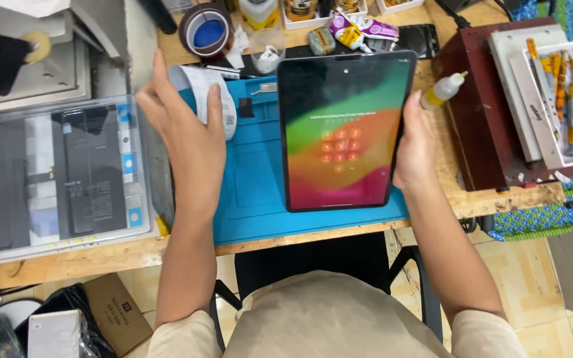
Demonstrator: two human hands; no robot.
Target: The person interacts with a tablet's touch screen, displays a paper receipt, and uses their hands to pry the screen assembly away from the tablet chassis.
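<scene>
Surface [499, 199]: one wooden bench top, seen from above, crowded along its far edge.

Clear case [54, 176]: one, at the left of the surface, with dark flat parts seen through its lid.

Mat [253, 199]: one, blue, laid at the middle of the surface.

Tablet [341, 129]: one, dark-framed, screen lit in green, orange and red bands with a round keypad shown. It is held over the right part of the mat, its near short edge close to the mat's front. The long axis runs from the person toward the far edge of the surface; the screen is turned up to the camera, with the top edge pointed away from the person.

Dark red block [469, 113]: one, at the right, carrying a white tray [552, 156] of tools with orange and grey handles; the tools overlap, so no count is given.

Right hand [414, 149]: one, set against the tablet's right long edge. The thumb is laid along the frame and the fingers are wrapped behind, out of sight, so the tablet is gripped by that edge.

Left hand [190, 136]: one, well apart from the tablet, over the left of the mat. The fingers are spread wide and flat, holding nothing, with a curled paper slip [215, 99] lying just under them.

Tape roll [205, 30]: one, brown, at the far edge.

Small bottle [442, 89]: one, pale with a yellow tip, lying just beside the tablet's upper right corner.
</scene>
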